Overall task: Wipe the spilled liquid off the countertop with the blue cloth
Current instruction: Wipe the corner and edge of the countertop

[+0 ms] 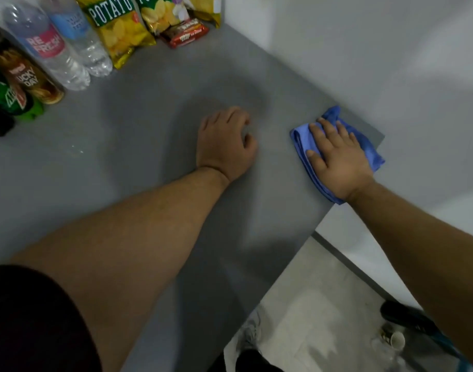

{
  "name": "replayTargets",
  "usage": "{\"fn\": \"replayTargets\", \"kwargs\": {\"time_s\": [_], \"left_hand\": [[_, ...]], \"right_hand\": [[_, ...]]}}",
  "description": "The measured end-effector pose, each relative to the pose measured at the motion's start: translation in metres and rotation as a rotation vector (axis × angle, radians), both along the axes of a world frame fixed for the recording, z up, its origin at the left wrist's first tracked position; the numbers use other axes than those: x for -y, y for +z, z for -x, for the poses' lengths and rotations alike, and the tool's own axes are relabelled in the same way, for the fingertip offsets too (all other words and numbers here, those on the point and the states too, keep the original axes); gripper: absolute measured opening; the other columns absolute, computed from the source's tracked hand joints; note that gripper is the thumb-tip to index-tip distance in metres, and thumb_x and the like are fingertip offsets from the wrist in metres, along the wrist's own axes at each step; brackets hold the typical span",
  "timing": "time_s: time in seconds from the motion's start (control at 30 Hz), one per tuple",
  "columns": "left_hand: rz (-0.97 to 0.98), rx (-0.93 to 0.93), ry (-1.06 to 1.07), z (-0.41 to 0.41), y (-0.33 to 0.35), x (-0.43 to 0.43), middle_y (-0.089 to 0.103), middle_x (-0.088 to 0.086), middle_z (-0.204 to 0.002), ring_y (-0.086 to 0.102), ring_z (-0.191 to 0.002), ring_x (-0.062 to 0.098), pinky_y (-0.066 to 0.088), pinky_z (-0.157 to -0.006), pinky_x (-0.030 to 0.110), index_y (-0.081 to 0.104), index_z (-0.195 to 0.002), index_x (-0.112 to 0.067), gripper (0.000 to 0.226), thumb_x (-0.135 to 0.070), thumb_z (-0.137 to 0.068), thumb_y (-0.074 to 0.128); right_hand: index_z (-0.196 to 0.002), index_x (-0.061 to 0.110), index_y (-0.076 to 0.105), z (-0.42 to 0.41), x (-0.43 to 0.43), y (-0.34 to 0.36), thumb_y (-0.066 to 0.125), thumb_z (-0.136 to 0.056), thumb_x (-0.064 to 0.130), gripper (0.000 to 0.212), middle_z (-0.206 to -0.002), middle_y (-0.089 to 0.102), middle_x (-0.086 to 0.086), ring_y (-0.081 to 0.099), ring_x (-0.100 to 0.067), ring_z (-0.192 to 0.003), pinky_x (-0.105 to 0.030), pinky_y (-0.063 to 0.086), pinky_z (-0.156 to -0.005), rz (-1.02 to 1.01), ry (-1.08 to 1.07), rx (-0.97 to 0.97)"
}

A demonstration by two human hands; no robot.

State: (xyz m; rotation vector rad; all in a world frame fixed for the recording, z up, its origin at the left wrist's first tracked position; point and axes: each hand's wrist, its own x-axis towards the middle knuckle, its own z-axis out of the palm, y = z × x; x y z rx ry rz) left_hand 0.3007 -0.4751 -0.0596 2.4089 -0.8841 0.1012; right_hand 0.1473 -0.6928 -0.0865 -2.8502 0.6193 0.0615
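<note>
Grey matte countertop (138, 146); R hand (337, 157) flat on crumpled blue cloth (299, 140).

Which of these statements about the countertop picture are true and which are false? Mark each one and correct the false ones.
1. The right hand lies flat on the blue cloth. True.
2. The cloth sits in the middle of the countertop. False: it is at the counter's right edge, near the corner.
3. The left hand holds a bottle. False: it rests on the bare counter, fingers curled.
4. Water bottles stand at the far left beside potato chip bags. True.
5. The cloth is red. False: it is blue.
</note>
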Motion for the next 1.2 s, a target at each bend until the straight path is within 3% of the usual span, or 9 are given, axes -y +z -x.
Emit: {"fn": "replayTargets", "kwargs": {"time_s": [0.33,0.5,0.63,0.73,0.97,1.1,1.2], "left_hand": [[0.204,-0.16,0.225,0.102,0.014,-0.112,0.068,0.005,-0.106,0.061,-0.098,0.026,0.05,-0.09,0.042,0.069,-0.105,-0.012,0.023,-0.011,-0.083,0.062],[0.192,-0.23,0.314,0.123,0.009,-0.167,0.068,-0.001,-0.099,0.05,-0.085,0.007,0.042,-0.082,0.021,0.069,-0.104,-0.017,0.022,-0.007,-0.085,0.065],[0.196,-0.287,0.393,0.128,0.008,-0.201,0.061,-0.012,-0.096,0.058,-0.088,0.013,0.046,-0.08,0.024,0.069,-0.103,-0.019,0.022,-0.007,-0.085,0.064],[0.207,-0.312,0.407,0.126,0.006,-0.227,0.066,-0.006,-0.097,0.06,-0.089,0.014,0.045,-0.08,0.023,0.07,-0.101,-0.018,0.022,-0.005,-0.084,0.065],[0.217,-0.479,0.386,0.12,0.011,-0.275,0.066,-0.009,-0.101,0.062,-0.09,0.009,0.054,-0.084,0.03,0.067,-0.106,-0.025,0.021,-0.014,-0.089,0.061],[0.149,-0.512,0.318,0.114,0.012,-0.288,0.067,-0.01,-0.107,0.062,-0.096,0.01,0.054,-0.09,0.032,0.066,-0.11,-0.027,0.023,-0.02,-0.088,0.062],[0.08,-0.521,0.215,0.102,0.015,-0.292,0.066,-0.004,-0.117,0.062,-0.105,0.014,0.05,-0.097,0.031,0.065,-0.122,-0.023,0.032,-0.023,-0.09,0.064]], "right_hand": [[-0.163,0.026,0.021,0.055,-0.126,0.0,0.021,-0.104,0.059,0.067,-0.171,0.018,-0.001,0.006,-0.031,-0.159,-0.052,0.01,-0.128,-0.014,0.208,0.014],[-0.164,0.032,0.008,0.074,-0.194,-0.001,0.016,-0.104,0.065,0.069,-0.173,0.004,0.006,-0.012,-0.024,-0.159,-0.052,0.006,-0.128,-0.036,0.338,-0.034],[-0.164,0.036,0.001,0.082,-0.238,0.0,0.014,-0.103,0.068,0.07,-0.173,-0.005,0.009,-0.021,-0.021,-0.157,-0.052,0.003,-0.129,-0.057,0.39,-0.058],[-0.164,0.037,-0.002,0.08,-0.269,0.001,0.015,-0.103,0.069,0.07,-0.172,-0.011,0.012,-0.025,-0.021,-0.156,-0.047,-0.008,-0.127,-0.058,0.441,-0.086],[-0.164,0.033,0.005,0.073,-0.345,0.005,0.024,-0.104,0.064,0.07,-0.173,-0.008,0.011,-0.011,-0.025,-0.159,-0.047,-0.006,-0.124,-0.107,0.629,-0.099],[-0.163,0.041,0.004,0.063,-0.359,0.012,0.033,-0.104,0.056,0.068,-0.17,-0.013,0.019,-0.023,-0.015,-0.156,-0.041,-0.019,-0.125,-0.214,0.776,-0.099],[-0.159,0.036,0.031,0.059,-0.344,0.03,0.052,-0.105,0.033,0.058,-0.168,0.018,0.021,0.006,-0.005,-0.157,-0.035,0.003,-0.13,-0.552,0.655,-0.006]]}}
